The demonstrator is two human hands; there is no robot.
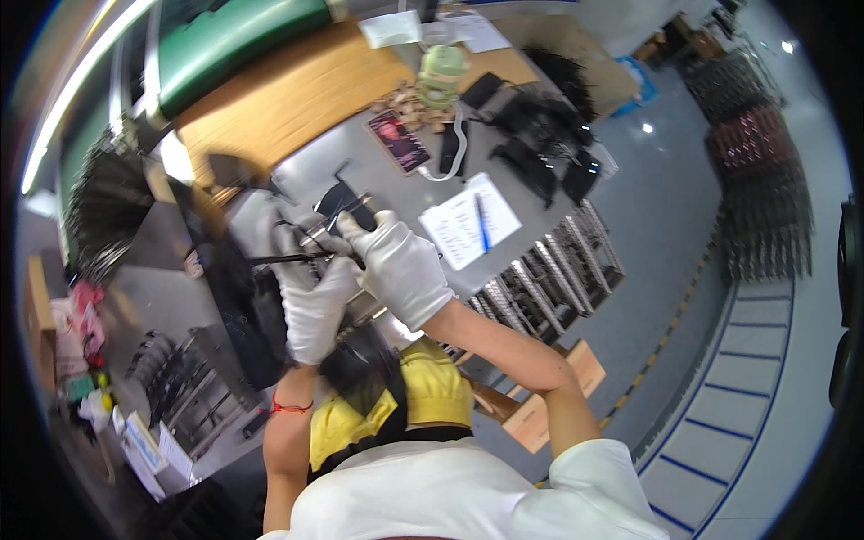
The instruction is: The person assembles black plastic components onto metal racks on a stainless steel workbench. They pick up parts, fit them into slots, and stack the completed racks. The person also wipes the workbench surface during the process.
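My left hand [312, 310], in a white glove, has its fingers closed round a thin black strip-like part [286, 259]. My right hand [399, 270], gloved too, is pressed up against it, with thumb and fingers pinched together; what lies in that pinch is mostly hidden. Just beyond the fingertips sits a dark block with a shiny metal edge [346, 204] on the grey metal table [297, 171]. Motion blurs the area around my left fingers.
Right of my hands lie a written paper [450, 229] and a blue pen [482, 225]. Farther back are a dark picture card [397, 142], a green handheld fan [443, 72] and black parts [531, 135]. A metal rack [549, 279] stands at the table's right edge.
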